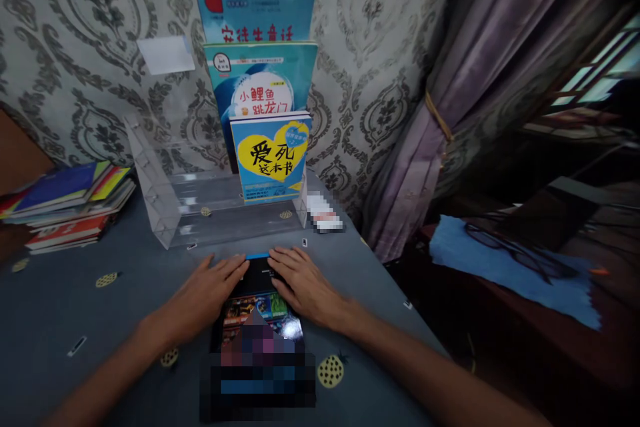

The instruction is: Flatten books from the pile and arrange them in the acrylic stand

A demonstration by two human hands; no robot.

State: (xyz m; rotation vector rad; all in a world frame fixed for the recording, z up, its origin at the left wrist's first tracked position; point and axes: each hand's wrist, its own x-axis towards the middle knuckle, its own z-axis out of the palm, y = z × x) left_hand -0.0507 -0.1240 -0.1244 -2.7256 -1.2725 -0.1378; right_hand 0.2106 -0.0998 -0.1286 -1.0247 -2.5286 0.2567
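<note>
A dark book (263, 305) with a colorful picture cover lies on the table in front of me, its lower part blurred by pixelation. My left hand (209, 288) rests flat on its upper left corner, fingers stretched out. Across from it, my right hand (305, 285) lies over the upper right corner with the fingers extended. A thin blue strip shows between the fingertips at the top edge. Just beyond stands a clear acrylic stepped rack (215, 227). At its right end a blue book with a yellow heart (273, 160) leans before a teal book (261, 67) and a taller blue book (257, 7).
Several books and booklets (70, 203) are stacked at the left. A pixelated white item (324, 212) sits right of the rack. Past the table's right edge are a purple curtain (420, 127) and glasses (520, 250) on a blue cloth (450, 247). Patterned wallpaper (100, 7) backs the table.
</note>
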